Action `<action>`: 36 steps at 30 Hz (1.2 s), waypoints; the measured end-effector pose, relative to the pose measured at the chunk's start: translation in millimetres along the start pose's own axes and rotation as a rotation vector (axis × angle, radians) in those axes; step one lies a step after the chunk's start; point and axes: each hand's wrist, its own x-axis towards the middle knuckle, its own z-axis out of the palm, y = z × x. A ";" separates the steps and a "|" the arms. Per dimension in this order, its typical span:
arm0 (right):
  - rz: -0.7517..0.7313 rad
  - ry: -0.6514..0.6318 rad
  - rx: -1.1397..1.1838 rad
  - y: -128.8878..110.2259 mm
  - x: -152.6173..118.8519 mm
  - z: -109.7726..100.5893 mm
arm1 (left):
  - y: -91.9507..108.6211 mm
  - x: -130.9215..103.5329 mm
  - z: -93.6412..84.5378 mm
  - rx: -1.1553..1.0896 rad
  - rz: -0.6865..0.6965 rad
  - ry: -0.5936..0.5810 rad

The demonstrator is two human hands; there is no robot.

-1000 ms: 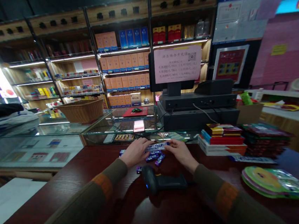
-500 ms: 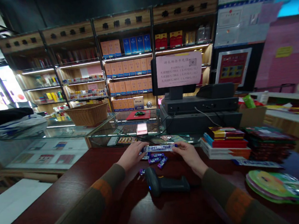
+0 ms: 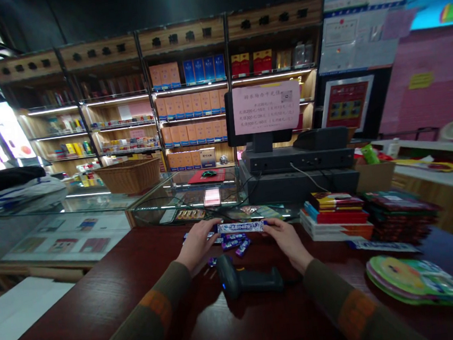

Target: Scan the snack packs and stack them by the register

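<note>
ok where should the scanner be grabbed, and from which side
Probably by the handle, coming from the right with the right hand, once free of the packet: the scanner lies with its bulky head to the left and its slimmer handle pointing right, easier to wrap a hand round.

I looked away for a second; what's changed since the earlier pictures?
The left hand has drawn leftward and the right hand slightly rightward, uncovering more of the long packet between them. Both still hold it. The scanner and small purple packets stayed put.
</note>
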 end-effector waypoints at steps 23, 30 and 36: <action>-0.219 -0.188 -0.589 -2.8 -35.7 -11.5 | -36.1 -31.7 13.9 0.204 -0.096 0.129; -0.325 -0.612 -0.815 -22.4 -54.5 -7.9 | -45.7 -35.0 4.5 0.201 -0.131 0.159; -0.354 -0.760 -0.920 -27.2 -66.8 6.3 | -46.0 -34.5 5.7 0.193 -0.133 0.165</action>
